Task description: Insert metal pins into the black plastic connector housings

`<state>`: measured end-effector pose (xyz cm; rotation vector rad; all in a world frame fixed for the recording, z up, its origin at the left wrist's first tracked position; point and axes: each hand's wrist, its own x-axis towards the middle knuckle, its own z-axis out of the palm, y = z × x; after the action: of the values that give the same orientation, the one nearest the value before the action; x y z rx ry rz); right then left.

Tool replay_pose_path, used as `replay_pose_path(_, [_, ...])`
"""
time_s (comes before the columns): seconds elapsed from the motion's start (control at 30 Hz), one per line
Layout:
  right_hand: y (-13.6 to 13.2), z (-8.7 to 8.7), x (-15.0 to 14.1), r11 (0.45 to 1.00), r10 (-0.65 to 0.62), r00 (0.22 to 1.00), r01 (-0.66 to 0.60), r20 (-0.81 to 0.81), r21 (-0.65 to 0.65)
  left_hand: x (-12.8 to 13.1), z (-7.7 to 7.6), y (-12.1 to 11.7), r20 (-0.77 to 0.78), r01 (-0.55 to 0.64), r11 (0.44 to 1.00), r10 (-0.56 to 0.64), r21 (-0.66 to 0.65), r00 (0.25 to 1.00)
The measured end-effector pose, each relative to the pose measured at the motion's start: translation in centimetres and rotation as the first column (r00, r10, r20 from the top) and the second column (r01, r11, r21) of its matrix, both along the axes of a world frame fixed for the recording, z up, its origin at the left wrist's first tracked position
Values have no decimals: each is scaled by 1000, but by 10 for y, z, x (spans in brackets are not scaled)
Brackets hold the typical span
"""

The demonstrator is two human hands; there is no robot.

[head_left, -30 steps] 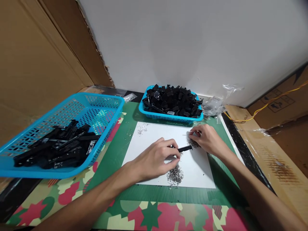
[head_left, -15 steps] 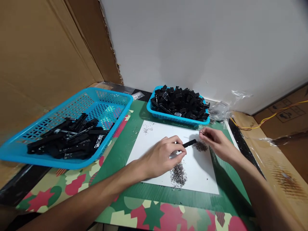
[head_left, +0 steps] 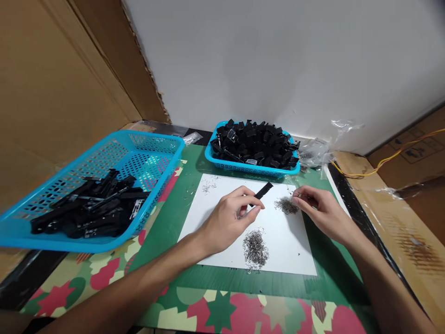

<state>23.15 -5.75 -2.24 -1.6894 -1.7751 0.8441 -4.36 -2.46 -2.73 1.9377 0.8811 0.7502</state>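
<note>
My left hand (head_left: 232, 215) is closed, with thumb and fingers around a narrow black plastic part (head_left: 263, 190). The part's free end slants up to the right above a white sheet (head_left: 225, 190). Over the sheet's right edge, my right hand (head_left: 318, 204) is pinched shut. A thin pointed end shows at its fingertips, but the rest is hidden by the fingers. Just left of this hand lies a pile of tiny dark metal pieces (head_left: 285, 205). A larger pile of small shiny bent metal pieces (head_left: 255, 249) lies nearer to me, below my left hand.
A blue basket (head_left: 179, 150) with long black parts (head_left: 93, 204) stands at left. Behind the sheet, a smaller blue basket (head_left: 243, 168) is heaped with black plastic pieces (head_left: 257, 141). Clear plastic bags (head_left: 314, 150) and a yellow cable (head_left: 385, 163) lie at right. Cardboard walls (head_left: 52, 69) flank the left.
The black part in my left hand has tilted more upward, and that hand sits slightly further left. My right hand has shifted slightly right, still pinched. The view has moved a little.
</note>
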Motion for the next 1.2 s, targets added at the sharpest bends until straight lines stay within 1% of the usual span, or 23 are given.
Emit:
replay_pose_path(0.07, [1,-2,12,1000,-17,998,17,63,-14,-1,-1,1,-1,-9,1000,9,-6,1000])
replay_pose_path(0.17, [2,-7,25,997,-81,992,81,95,3,0,-3,2,5,-14,1000,14,-20,1000])
replay_pose_path(0.23, [3,-11,27,992,-123,988,122,95,19,0,-2,3,8,-12,1000,13,-28,1000])
replay_pose_path(0.33, [6,-15,23,989,-149,984,148,94,19,2,0,2,9,-4,999,5,-35,1000])
replay_pose_path(0.5, [10,-20,18,988,-151,985,151,85,12,3,-1,2,1,13,999,-13,-34,1000])
replay_pose_path(0.67, [11,-25,20,993,-119,992,118,46,6,3,-5,2,-14,27,999,-27,-44,1000])
replay_pose_path(0.77, [11,-23,19,994,-109,991,108,82,20,2,-7,2,-12,33,998,-34,-49,999])
replay_pose_path(0.83, [9,-21,17,994,-104,985,97,140,55,2,-7,2,-10,35,998,-35,-48,999])
replay_pose_path(0.93, [5,-19,16,987,-105,952,65,286,145,2,-6,2,-14,35,998,-36,-44,999])
replay_pose_path(1.03, [0,-19,18,969,-71,907,-36,416,244,2,-6,1,-20,34,999,-35,-38,999])
replay_pose_path(1.1, [-4,-18,20,949,-56,903,-84,426,303,1,-6,1,-17,33,999,-33,-40,999])
replay_pose_path(1.13, [-5,-16,19,942,-61,914,-81,402,326,1,-5,1,-14,31,999,-32,-44,999])
replay_pose_path(1.2, [-9,-11,14,936,-84,958,-19,276,350,2,-4,1,-2,27,998,-27,-54,1000])
